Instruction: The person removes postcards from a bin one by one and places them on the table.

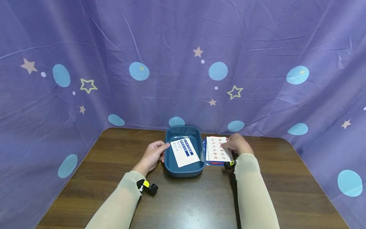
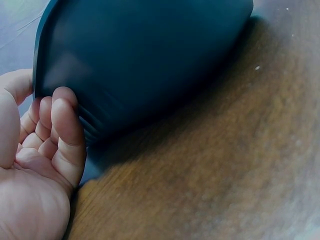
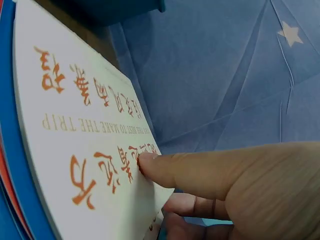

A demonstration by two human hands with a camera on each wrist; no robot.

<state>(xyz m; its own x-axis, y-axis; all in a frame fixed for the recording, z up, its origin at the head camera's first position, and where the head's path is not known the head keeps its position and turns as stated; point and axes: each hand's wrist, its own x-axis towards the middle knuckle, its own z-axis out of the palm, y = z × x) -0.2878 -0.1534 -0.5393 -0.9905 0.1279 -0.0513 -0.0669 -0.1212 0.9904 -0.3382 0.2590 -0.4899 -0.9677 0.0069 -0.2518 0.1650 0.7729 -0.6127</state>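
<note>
A dark blue rectangular dish (image 1: pixel 184 174) stands on the table. My left hand (image 1: pixel 151 156) grips its left rim, thumb over the edge and fingers against the outer wall (image 2: pixel 140 65). Inside the dish lies a white card (image 1: pixel 185 157) with blue blocks and dark writing. To the right of the dish is a stack of cards with blue and red edges. My right hand (image 1: pixel 238 144) pinches the top white card (image 3: pixel 95 115), which bears orange-red characters, at its right edge. The thumb lies on its face, the other fingers behind the edge, where part of another card shows.
The brown wooden table (image 1: pixel 268 184) carries the dish and the stack. A purple curtain (image 1: pixel 177 38) with stars and blue dots hangs close behind the table's back edge and along its sides. Both wrists wear small black cameras.
</note>
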